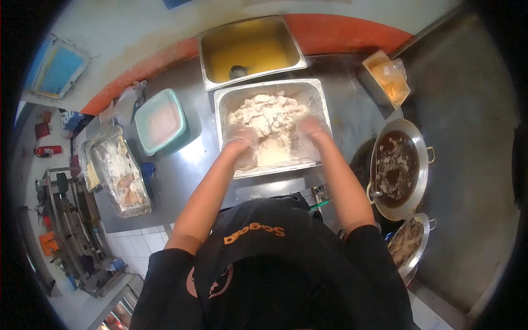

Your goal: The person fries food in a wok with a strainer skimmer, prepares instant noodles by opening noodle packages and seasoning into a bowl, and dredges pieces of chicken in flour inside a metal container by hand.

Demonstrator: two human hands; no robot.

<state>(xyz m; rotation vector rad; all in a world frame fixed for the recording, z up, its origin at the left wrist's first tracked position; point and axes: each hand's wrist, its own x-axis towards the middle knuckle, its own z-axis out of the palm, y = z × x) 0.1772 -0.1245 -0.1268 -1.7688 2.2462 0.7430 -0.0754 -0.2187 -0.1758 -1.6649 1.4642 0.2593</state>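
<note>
A deep metal tray (325,102) in front of me holds a heap of flour-coated pieces (267,114) with loose flour (273,151) nearer to me. My left hand (242,140), in a clear plastic glove, is inside the tray at its left side, against the edge of the heap. My right hand (312,129), gloved the same way, is inside at the right side. Both hands are blurred, and their fingers are partly lost in the flour and the plastic, so I cannot make out whether they grip anything.
Behind stands a metal tray of yellow liquid (253,52) with a dark round object in it. At left are a teal basin (159,122) and a floury tray (122,173). Two pans (397,170) (408,245) of oil with frying food are at right, below an orange-filled container (389,80).
</note>
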